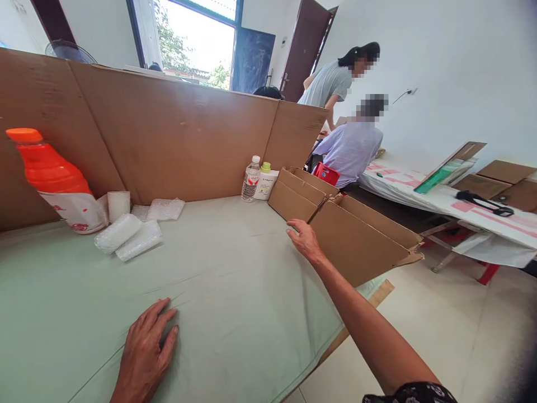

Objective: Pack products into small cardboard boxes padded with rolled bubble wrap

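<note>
My left hand (145, 350) lies flat and open on the green cloth-covered table (235, 291) near its front edge, holding nothing. My right hand (304, 239) reaches out to the right and rests with fingers extended against the lower edge of a brown cardboard box (361, 238) at the table's right side; nothing is gripped. A second cardboard box (296, 196) stands just behind it.
A large orange bottle (54, 179) leans at the far left beside several bubble-wrap pieces (128, 232). A clear water bottle (251, 179) and a white bottle (265, 182) stand by the cardboard wall (176, 134). Two people (350, 145) are at another table (457, 207) to the right.
</note>
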Tool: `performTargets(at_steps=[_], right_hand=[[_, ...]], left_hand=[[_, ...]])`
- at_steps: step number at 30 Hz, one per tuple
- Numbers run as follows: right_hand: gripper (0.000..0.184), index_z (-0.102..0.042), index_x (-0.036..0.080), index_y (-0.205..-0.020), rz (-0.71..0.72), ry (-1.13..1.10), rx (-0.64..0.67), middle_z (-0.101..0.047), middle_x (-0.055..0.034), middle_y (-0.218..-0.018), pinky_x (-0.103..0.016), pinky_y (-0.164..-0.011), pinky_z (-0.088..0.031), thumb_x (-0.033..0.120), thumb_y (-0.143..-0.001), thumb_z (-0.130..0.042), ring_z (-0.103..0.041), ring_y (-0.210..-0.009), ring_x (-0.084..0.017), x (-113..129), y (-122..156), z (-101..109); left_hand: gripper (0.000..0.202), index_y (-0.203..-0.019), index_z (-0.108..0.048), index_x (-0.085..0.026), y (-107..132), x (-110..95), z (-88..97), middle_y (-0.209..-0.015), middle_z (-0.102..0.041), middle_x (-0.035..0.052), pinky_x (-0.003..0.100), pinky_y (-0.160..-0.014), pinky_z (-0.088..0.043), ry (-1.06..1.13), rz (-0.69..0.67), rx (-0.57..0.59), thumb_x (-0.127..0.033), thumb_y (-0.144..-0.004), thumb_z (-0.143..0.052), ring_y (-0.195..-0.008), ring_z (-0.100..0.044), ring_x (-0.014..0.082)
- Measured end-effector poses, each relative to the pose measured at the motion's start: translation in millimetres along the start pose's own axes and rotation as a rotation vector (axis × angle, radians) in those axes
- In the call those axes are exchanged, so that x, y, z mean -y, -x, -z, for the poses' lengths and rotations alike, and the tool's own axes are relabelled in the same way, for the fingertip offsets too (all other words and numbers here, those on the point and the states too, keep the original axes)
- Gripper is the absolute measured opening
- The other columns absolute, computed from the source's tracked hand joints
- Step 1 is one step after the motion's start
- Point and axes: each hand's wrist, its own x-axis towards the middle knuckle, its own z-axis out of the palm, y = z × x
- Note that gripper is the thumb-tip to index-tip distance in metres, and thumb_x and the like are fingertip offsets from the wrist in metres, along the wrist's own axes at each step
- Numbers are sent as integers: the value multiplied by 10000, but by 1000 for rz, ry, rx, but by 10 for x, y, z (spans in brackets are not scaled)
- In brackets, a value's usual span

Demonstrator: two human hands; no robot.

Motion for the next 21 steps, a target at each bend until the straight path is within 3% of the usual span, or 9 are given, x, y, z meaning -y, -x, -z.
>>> performTargets(at_steps=[5, 10, 14, 21], right_hand=[[417, -676, 181, -1222, -51, 182, -147, -567, -176, -1439, -594, -1008, -419, 213, -830, -539, -537, -1251, -382, -271, 7, 147], [426, -652, 159, -1245, -13, 308, -228, -505, -188, -1491, -583, -1052, -351, 195, -838, -531, -474, -1311, -385, -342, 70, 278], [454, -610, 165, -1286, 126, 528, -338, -437, -189, -1546, -538, -1059, -326, 211, -837, -560, -407, -1369, -371, -402, 70, 366], [463, -596, 155, -1282, 201, 620, -264, -580, -189, -1404, -489, -1011, -340, 200, -823, -553, -492, -1265, -340, -392, 123, 270]], left_hand=[[246, -1085, -683, -207, -5, -3, 24, -1231, -708, 114, 395, -828, -495, -12, -22, -7, -295, -965, -487, -1108, -647, 273], [234, -1095, -678, -205, -19, -16, 37, -1236, -701, 113, 389, -838, -482, -2, -19, 1, -277, -960, -501, -1113, -641, 271], [231, -1095, -676, -205, -18, -15, 41, -1254, -692, 116, 395, -842, -481, 6, -11, 15, -268, -959, -501, -1130, -635, 280], [239, -1100, -674, -200, -17, -16, 36, -1259, -691, 123, 407, -846, -488, -1, -6, 25, -266, -964, -490, -1136, -634, 285]])
